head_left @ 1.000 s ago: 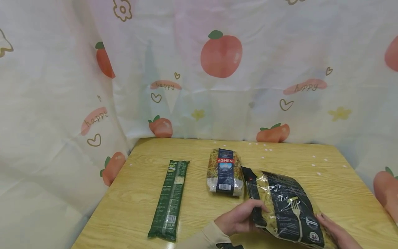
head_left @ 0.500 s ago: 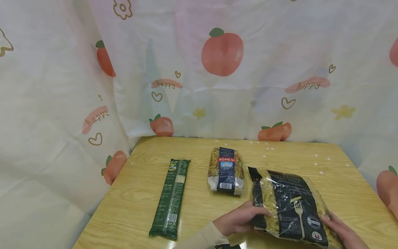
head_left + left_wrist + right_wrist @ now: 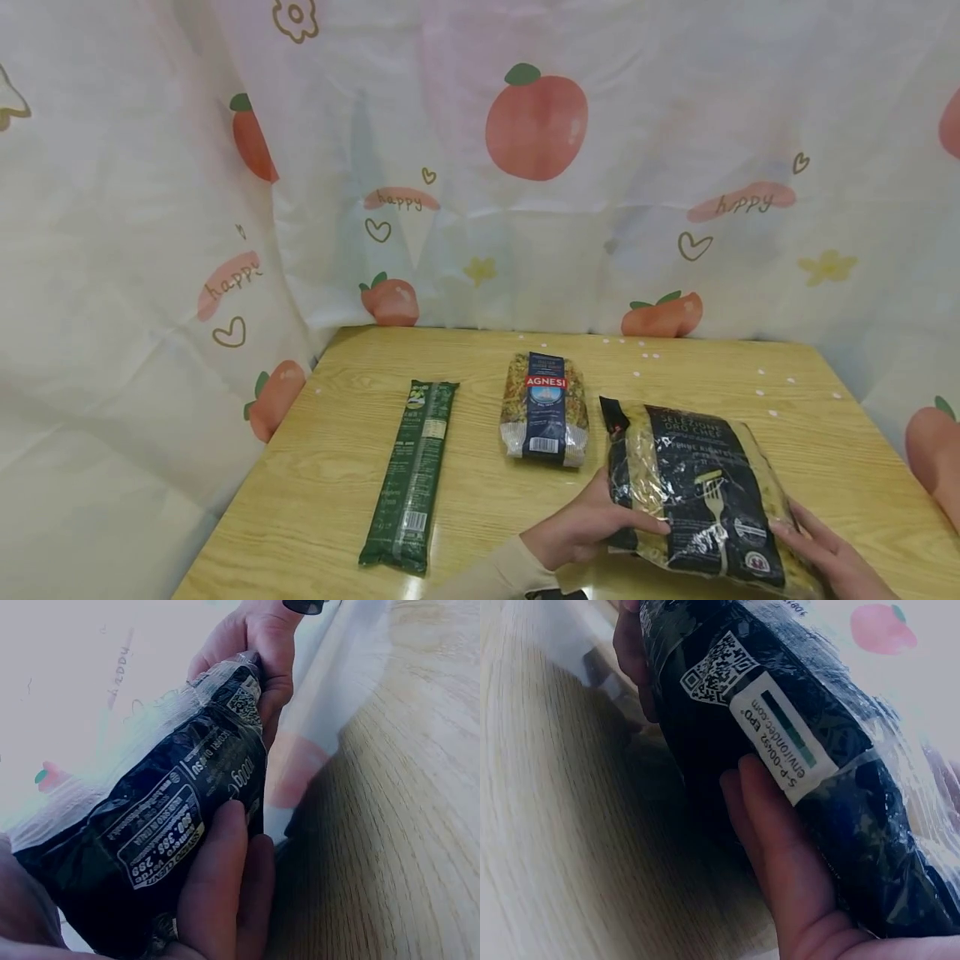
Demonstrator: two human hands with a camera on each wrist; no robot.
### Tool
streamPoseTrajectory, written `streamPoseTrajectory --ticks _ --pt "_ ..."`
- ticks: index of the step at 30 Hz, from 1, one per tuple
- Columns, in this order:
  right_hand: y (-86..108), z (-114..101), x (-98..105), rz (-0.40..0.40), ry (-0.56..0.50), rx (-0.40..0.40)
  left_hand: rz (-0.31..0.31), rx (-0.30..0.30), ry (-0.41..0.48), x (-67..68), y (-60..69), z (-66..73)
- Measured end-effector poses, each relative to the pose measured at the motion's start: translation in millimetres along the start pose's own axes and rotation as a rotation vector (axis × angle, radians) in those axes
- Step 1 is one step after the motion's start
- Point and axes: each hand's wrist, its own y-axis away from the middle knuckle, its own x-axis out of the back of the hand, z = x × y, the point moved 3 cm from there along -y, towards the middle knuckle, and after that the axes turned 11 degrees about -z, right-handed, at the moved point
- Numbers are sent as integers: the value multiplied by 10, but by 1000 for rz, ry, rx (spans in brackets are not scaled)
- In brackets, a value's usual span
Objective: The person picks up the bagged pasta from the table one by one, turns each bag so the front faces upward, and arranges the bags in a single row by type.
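A large black-and-clear bag of penne pasta [image 3: 701, 492], with a fork printed on its front, is held tilted above the table's right front. My left hand [image 3: 588, 525] grips its left end, thumb across the front. On the right side, my right hand [image 3: 828, 550] holds the opposite end with the thumb on the front face. From the left wrist, fingers [image 3: 214, 889] lie against the black underside of the bag [image 3: 169, 776], and my other hand shows at the far end. The right wrist view has fingers [image 3: 784, 855] supporting the underside beside a QR code.
An Agnesi pasta bag [image 3: 546, 410] lies at the table's middle, just left of the held bag. Farther left is a long green spaghetti packet [image 3: 408, 479]. A fruit-print curtain [image 3: 540, 250] hangs behind the wooden table [image 3: 300, 500].
The penne bag has shifted slightly right, away from the Agnesi bag, and its front lettering shows more clearly. My left thumb reaches farther across its front. The other two packs stay put.
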Motion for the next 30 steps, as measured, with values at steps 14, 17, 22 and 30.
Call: streamPoseTrajectory --ticks 14,17,22,30 --pt "-91 -65 128 -7 -102 56 128 19 -61 44 -193 -35" --pt "-115 -69 154 -40 -246 87 178 32 -86 48 -229 -43" --pt "-159 -100 183 -52 -371 130 224 17 -117 56 -289 -28" --pt "-218 -167 277 -50 -420 166 290 40 -167 65 -382 -4"
